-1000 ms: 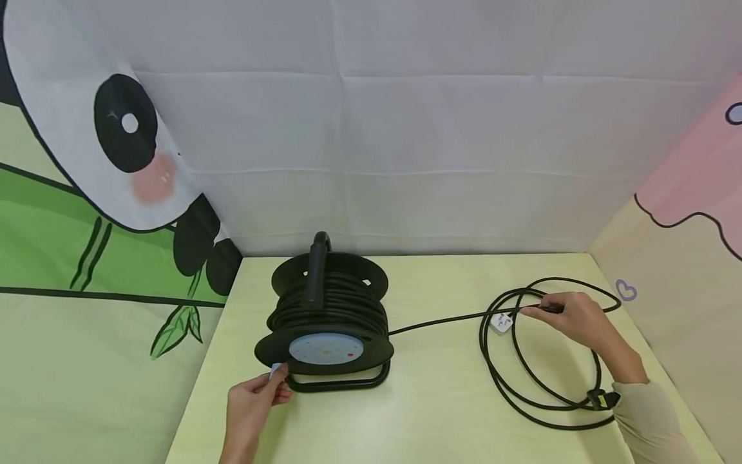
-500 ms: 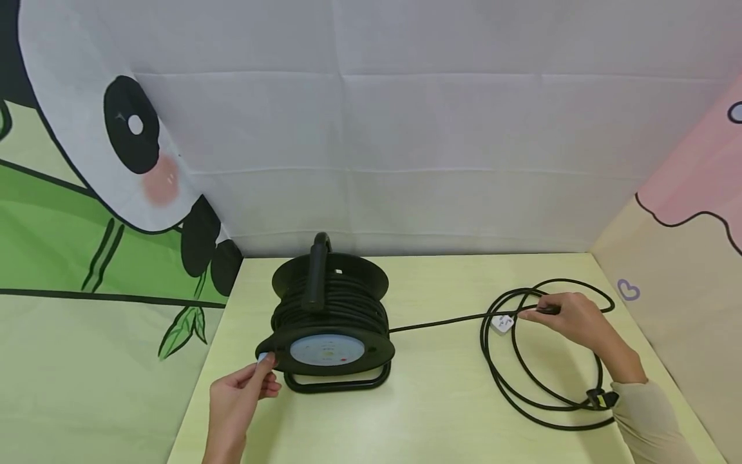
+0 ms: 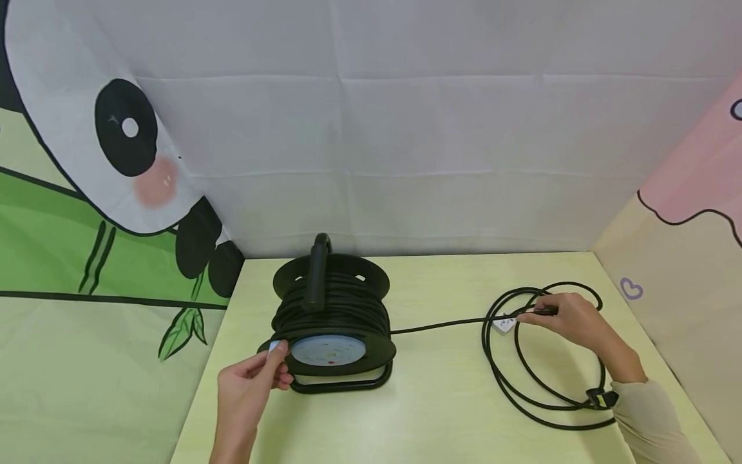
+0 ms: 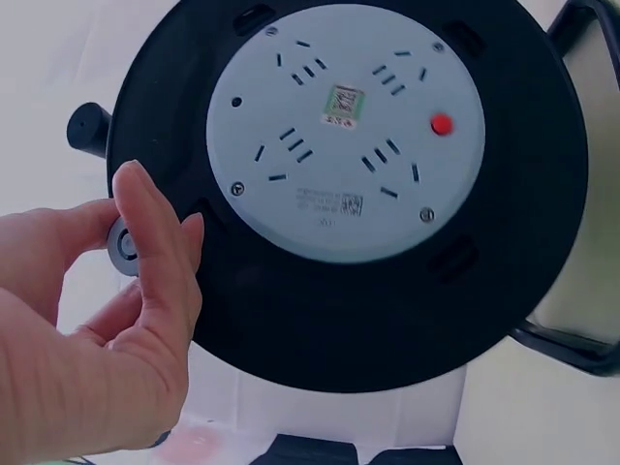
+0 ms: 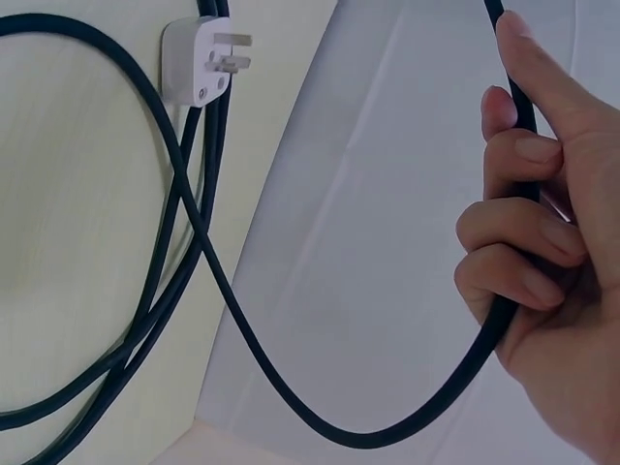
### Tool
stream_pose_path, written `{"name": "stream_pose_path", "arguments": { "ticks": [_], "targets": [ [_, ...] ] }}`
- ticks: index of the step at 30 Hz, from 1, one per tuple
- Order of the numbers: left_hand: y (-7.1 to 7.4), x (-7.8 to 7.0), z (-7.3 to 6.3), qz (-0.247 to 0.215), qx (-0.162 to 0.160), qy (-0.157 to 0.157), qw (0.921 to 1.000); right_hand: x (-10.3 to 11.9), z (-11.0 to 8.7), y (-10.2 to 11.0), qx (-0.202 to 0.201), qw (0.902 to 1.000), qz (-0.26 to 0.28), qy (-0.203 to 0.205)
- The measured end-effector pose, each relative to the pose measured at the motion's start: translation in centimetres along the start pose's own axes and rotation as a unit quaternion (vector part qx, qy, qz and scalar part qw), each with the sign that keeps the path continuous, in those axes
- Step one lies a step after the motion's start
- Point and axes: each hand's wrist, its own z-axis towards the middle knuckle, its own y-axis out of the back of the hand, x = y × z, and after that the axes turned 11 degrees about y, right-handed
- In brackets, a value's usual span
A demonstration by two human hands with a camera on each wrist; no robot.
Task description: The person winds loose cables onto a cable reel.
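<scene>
A black cable reel (image 3: 382,348) stands on the pale table, its drum thick with wound cable. My left hand (image 3: 252,390) pinches the small grey crank knob (image 4: 123,254) at the left rim of the reel's front disc. That disc carries a round light socket panel (image 4: 291,213) with a red button (image 4: 442,124). From the drum, a stretch of black cable (image 3: 438,326) runs right to my right hand (image 3: 570,319). Its fingers are curled round the cable (image 5: 523,189), while the thumb lies along it. Beyond the grip, the cable sags in a bend.
Loose loops of cable (image 3: 491,361) lie on the right of the table (image 3: 429,412), with a white three-pin plug (image 3: 503,325) among them. A black clip with a yellow mark (image 3: 599,398) sits near my right sleeve. Printed cloth walls (image 3: 406,161) enclose the back and sides.
My left hand has carried the knob round, left and then up and back right, turning the disc; the red button has moved down and left. The loose cable loop behind my right hand has shrunk.
</scene>
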Motion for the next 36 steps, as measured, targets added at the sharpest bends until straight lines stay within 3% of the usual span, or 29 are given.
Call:
{"name": "stream_pose_path", "arguments": {
  "ticks": [15, 22, 28, 36],
  "targets": [
    [-2.8, -1.0, -1.3, 0.009, 0.019, -0.058, 0.9981, 0.0, 0.9, 0.7, 0.045, 0.9984, 0.033, -0.011],
    [-3.8, -1.1, -1.6, 0.01, 0.048, -0.083, 0.9954, 0.6, 1.4, 0.1, 0.068, 0.995, 0.073, -0.011],
    [-4.7, -1.2, -1.8, 0.005, 0.081, -0.097, 0.992, 1.0, 1.7, -0.4, 0.088, 0.9936, 0.069, -0.015],
    [-6.0, -1.2, -1.8, -0.004, 0.127, -0.113, 0.9854, 1.3, 2.0, -1.3, 0.081, 0.9933, 0.08, 0.018]
  ]
}}
